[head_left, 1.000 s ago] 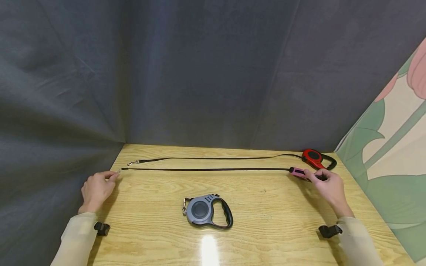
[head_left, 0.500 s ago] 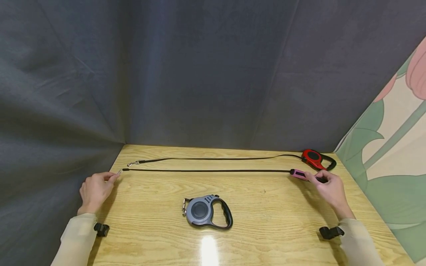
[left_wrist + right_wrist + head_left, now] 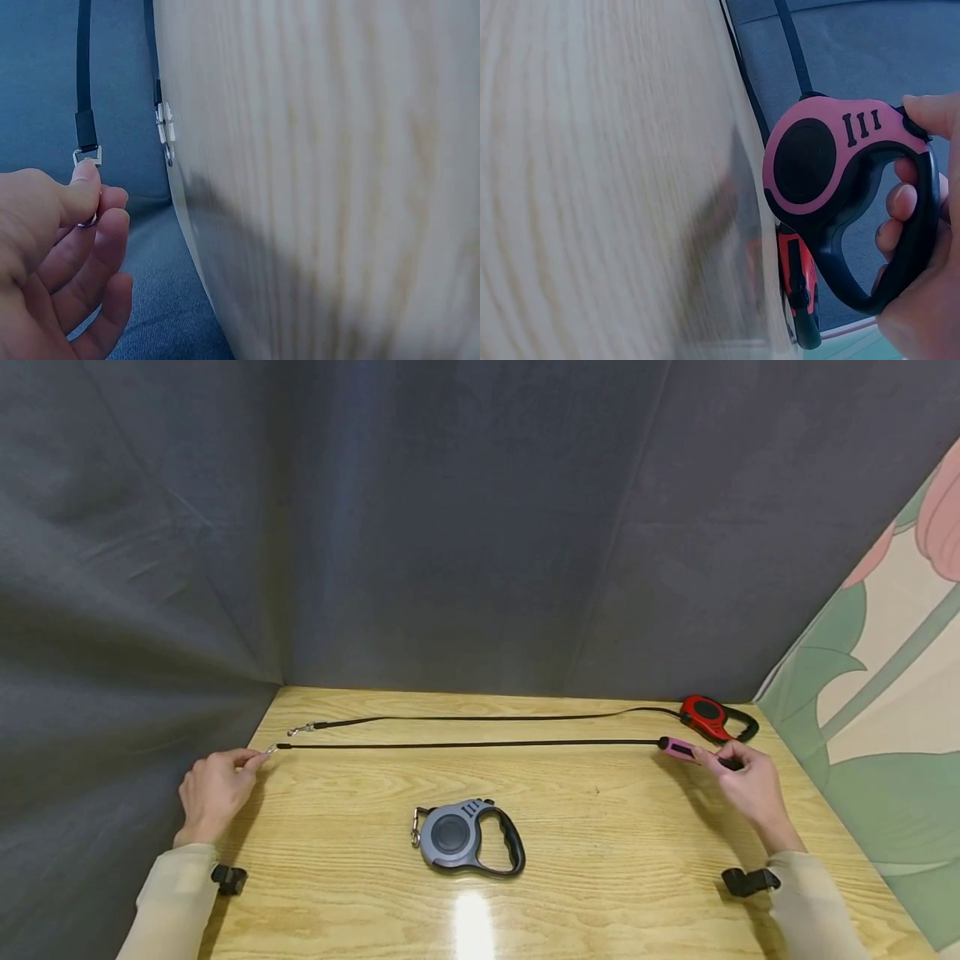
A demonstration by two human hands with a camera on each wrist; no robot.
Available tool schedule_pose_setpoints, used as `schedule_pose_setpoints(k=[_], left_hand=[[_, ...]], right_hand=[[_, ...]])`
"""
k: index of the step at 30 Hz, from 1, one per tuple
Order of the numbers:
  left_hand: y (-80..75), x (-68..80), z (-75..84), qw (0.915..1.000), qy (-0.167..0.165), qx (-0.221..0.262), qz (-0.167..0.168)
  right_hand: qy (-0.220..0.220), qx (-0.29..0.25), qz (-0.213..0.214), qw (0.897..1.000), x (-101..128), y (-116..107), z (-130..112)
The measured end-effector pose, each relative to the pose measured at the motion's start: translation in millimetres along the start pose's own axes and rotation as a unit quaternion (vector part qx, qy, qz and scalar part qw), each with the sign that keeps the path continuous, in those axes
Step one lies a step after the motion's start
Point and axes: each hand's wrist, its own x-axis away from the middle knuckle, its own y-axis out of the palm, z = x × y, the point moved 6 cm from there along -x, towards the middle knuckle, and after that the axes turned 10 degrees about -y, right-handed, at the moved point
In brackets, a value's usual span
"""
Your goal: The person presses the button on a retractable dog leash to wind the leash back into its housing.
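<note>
My right hand [image 3: 750, 785] grips the black handle of a pink retractable leash [image 3: 681, 749] [image 3: 832, 172] at the table's right side, fingers curled through the loop. Its black strap [image 3: 465, 744] runs taut across the table to my left hand [image 3: 213, 789], which pinches the metal clip [image 3: 268, 749] [image 3: 88, 157] at the strap's end between thumb and fingers. A red retractable leash [image 3: 708, 717] [image 3: 799, 281] lies just behind the pink one, its strap [image 3: 480, 718] pulled out along the back edge, ending in a clip [image 3: 300, 728] [image 3: 163, 133].
A grey retractable leash [image 3: 465, 837] lies wound up in the middle of the wooden table [image 3: 600, 877]. Dark cloth [image 3: 450, 527] hangs behind and to the left. A flowered panel [image 3: 892, 693] stands at the right.
My right hand has drawn the pink leash slightly farther right, and the strap has stretched tighter. My left hand has barely moved.
</note>
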Motion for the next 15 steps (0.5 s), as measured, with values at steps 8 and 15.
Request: schedule_pose_setpoints(k=[8, 15], left_hand=[[-3.7, -0.3, 1.3, 1.0000, 0.006, -0.003, 0.003], [-5.9, -0.7, 2.2, 1.0000, 0.005, -0.006, 0.001]], right_hand=[[0.013, -0.021, 0.012, 1.000, -1.3, -5.6, 1.2], [0.052, -0.061, 0.003, 0.997, 0.3, -11.0, 4.2]])
